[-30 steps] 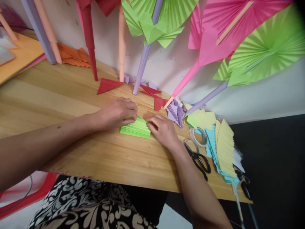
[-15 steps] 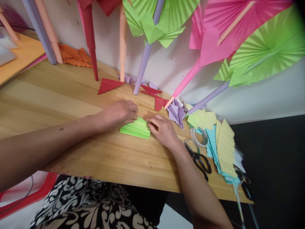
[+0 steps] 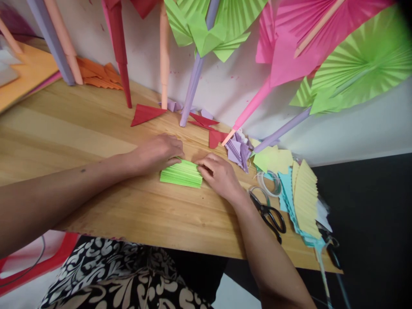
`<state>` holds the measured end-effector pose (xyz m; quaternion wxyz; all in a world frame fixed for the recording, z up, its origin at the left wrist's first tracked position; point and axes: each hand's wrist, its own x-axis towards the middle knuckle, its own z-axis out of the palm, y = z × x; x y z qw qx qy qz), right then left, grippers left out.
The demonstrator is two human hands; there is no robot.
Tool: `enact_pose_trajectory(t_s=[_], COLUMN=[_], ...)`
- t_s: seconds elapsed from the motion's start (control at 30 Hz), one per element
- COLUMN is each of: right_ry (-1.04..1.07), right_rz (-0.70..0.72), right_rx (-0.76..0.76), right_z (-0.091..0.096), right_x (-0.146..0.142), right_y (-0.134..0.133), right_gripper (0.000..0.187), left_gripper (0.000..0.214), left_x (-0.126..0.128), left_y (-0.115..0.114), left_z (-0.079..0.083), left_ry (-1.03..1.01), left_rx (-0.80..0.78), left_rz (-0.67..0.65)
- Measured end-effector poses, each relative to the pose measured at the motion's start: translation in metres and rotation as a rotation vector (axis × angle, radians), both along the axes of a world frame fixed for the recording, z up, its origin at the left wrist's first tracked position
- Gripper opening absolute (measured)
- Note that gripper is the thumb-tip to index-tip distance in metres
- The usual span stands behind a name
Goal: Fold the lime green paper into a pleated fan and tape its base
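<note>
A lime-green strip of pleated paper (image 3: pixel 181 175) lies on the wooden table in front of me, its narrow folds running lengthwise. My left hand (image 3: pixel 162 151) rests at the paper's far left edge, fingers curled and closed on it. At the far right corner, my right hand (image 3: pixel 218 172) pinches the paper between thumb and fingers. The fingertips of both hands are partly hidden.
Black-handled scissors (image 3: pixel 268 214) and a roll of tape (image 3: pixel 269 183) lie right of my right arm. Pleated yellow paper (image 3: pixel 304 193) is stacked beyond. Red paper scraps (image 3: pixel 146 114) lie near the wall, where paper fans (image 3: pixel 363 64) on rolled sticks lean.
My left hand has shifted slightly left along the green paper, and more of the paper's top shows. My right hand has barely moved.
</note>
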<state>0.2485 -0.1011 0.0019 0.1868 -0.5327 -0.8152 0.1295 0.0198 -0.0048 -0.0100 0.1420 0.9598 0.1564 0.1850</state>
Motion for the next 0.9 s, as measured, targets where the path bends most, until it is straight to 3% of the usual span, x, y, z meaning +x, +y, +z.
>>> enact_pose_trajectory(t_s=[0.27, 0.43, 0.67, 0.9], right_ry=[0.095, 0.327, 0.689, 0.782], right_rz=[-0.079, -0.275, -0.29, -0.299], right_rx=[-0.008, 0.037, -0.267, -0.318], right_z=[0.003, 0.004, -0.002, -0.008], right_x=[0.006, 0.01, 0.0, -0.006], right_y=[-0.001, -0.001, 0.0, 0.003], right_gripper=[0.013, 0.018, 0.041, 0.05], left_gripper=[0.02, 0.018, 0.019, 0.02], left_x=[0.0, -0.001, -0.001, 0.0], left_y=[-0.001, -0.001, -0.004, -0.005], left_z=[0.003, 0.009, 0.012, 0.012], left_ry=[0.064, -0.014, -0.087, -0.072], left_rx=[-0.013, -0.022, -0.04, -0.064], left_rz=[0.06, 0.209, 0.222, 0.198])
